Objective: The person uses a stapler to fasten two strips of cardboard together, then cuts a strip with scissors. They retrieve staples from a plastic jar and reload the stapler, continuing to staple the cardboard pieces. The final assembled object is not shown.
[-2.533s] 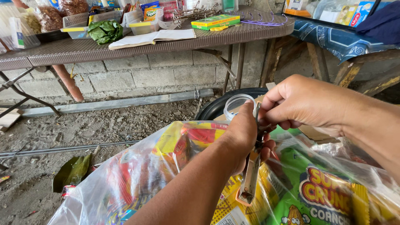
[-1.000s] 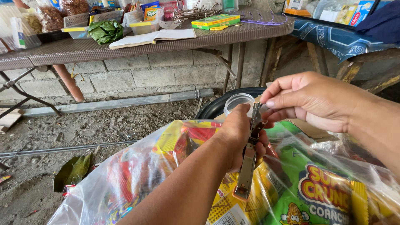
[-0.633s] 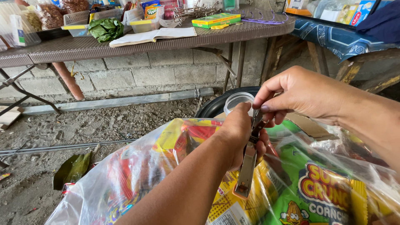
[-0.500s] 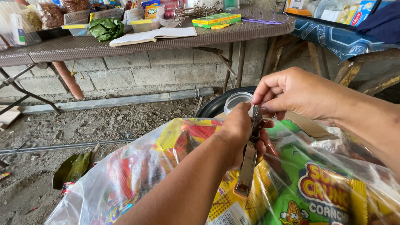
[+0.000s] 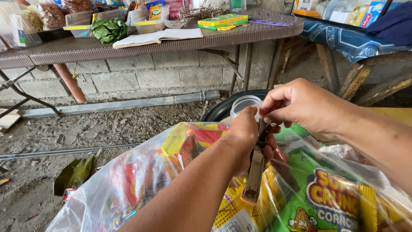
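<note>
My left hand point(image 5: 246, 139) grips a metal stapler point(image 5: 254, 172) that hangs down over a big clear plastic bag point(image 5: 141, 180) full of colourful snack packets. My right hand point(image 5: 300, 105) pinches the stapler's top end with thumb and forefinger. Just behind my hands stands a small clear plastic cup point(image 5: 244, 105).
A black tyre point(image 5: 223, 109) lies behind the bag. A folding table point(image 5: 150, 43) with an open book, green leaves, boxes and containers stands against a block wall. A wooden table point(image 5: 356, 43) with a blue cloth is at the right. Dirt floor, a metal rod and dry leaves are at the left.
My right hand has shifted slightly left and its fingers have closed in on the stapler's top. My left hand keeps the stapler in the same place.
</note>
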